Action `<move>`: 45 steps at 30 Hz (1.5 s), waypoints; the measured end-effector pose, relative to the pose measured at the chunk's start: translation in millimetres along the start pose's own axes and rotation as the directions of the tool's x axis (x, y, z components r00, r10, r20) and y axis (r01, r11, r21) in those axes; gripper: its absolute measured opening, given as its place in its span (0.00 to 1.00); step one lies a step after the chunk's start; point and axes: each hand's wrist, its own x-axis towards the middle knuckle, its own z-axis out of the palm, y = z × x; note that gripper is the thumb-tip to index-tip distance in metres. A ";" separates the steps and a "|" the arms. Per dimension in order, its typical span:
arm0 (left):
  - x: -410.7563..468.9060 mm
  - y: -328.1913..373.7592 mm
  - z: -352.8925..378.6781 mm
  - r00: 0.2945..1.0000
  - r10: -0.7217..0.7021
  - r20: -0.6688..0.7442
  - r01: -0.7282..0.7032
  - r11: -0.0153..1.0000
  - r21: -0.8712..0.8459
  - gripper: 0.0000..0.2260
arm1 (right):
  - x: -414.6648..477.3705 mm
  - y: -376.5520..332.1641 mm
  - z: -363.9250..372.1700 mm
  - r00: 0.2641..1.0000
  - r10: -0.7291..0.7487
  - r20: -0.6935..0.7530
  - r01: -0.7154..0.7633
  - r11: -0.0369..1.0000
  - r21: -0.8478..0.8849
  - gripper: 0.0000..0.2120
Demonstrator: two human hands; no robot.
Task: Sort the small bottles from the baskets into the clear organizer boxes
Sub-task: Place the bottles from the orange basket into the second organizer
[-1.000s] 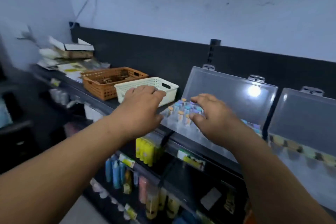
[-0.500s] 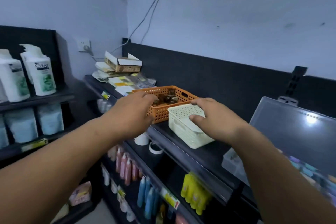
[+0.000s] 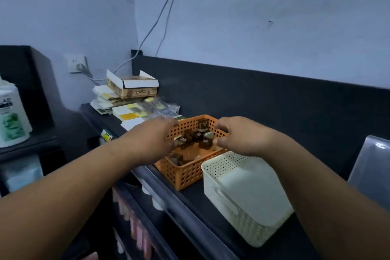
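Small dark brown bottles with pale labels lie loose in the orange perforated plastic basket, clustered toward its 12 o'clock end. The basket stands on the black top shelf.

Left hand: over the basket's 9 o'clock rim, fingers curled toward the bottles. The fingertips are blurred, so it cannot be told whether they grip anything.

Right hand: over the 3 o'clock rim, fingers loosely curled, thumb and forefinger apart, nothing held between them.

Cream perforated plastic basket: at 4 o'clock of the orange basket, their walls touching or nearly so.

Clear plastic organizer lid: upright at 3 o'clock, at the frame's right edge and well apart from both baskets.

Loose papers and packets: stacked at 10 o'clock on the same shelf, with an open brown cardboard box on top.

White wall socket: further out at 10 o'clock, with a plug in it; a grey cable runs up the wall at 12 o'clock.

Large white bottle with green label: on a separate dark shelf at 9 o'clock.
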 end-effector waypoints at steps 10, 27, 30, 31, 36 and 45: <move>100.4 -38.9 44.4 0.890 0.139 0.435 -0.154 0.988 -0.002 0.13 | 71.8 -15.4 39.9 0.992 0.055 0.118 -0.040 0.991 -0.128 0.24; 176.3 -81.3 82.1 0.522 0.395 0.756 -0.440 0.884 -0.158 0.18 | 132.7 -49.1 95.1 0.804 0.467 0.369 -0.380 0.880 -0.285 0.28; 180.7 -79.8 87.8 0.511 0.414 0.753 -0.428 0.882 -0.194 0.15 | 138.1 -49.8 94.0 0.767 0.518 0.378 -0.446 0.855 -0.266 0.28; 181.6 -79.5 89.5 0.508 0.422 0.751 -0.433 0.879 -0.201 0.15 | 139.8 -49.4 94.5 0.763 0.526 0.375 -0.453 0.850 -0.271 0.28; 189.0 -84.1 89.8 0.537 0.483 0.692 -0.464 0.854 -0.235 0.17 | 150.5 -47.2 107.6 0.695 0.577 0.429 -0.418 0.810 -0.412 0.24; 209.6 -103.0 78.0 0.647 0.582 0.493 -0.285 0.784 -0.552 0.17 | 149.2 -44.4 92.9 0.799 0.597 0.064 -0.595 0.802 -0.057 0.08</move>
